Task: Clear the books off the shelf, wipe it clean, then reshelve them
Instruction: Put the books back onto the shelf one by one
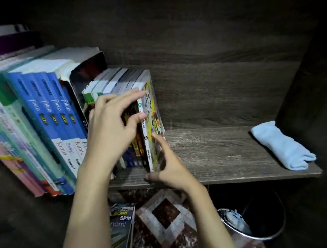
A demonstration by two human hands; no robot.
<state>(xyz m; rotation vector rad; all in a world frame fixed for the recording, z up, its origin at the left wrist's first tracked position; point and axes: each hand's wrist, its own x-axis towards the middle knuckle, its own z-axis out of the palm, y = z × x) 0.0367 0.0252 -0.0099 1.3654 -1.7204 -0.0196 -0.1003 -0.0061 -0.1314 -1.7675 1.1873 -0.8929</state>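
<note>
Books (50, 107) fill the left half of the shelf (228, 154) in the head view. They are big textbooks leaning back to the left, with blue spines showing among green, pink and purple ones. At the right end of the row stands a clutch of small paperbacks (118, 79), tilted the same way, and that is where both hands are.

Left hand (113, 125) is on them: fingers curled over the top edges, thumb pressed against the spines, a firm grip on the bunch. Right hand (171, 167) sits on the open side, fingers spread and fairly straight. Its index fingertip touches the cover of the comic (152, 109), the outermost book with the bright yellow front, and it has hold of nothing. Its thumb lies low by the shelf's front edge.

Near the far right end of the board lies a folded pale blue cloth (282, 146), well apart from the row. Below the shelf are a patterned rug (166, 211), one loose book (121, 230) flat on it, and a dark bin (268, 211) with crumpled stuff inside.
</note>
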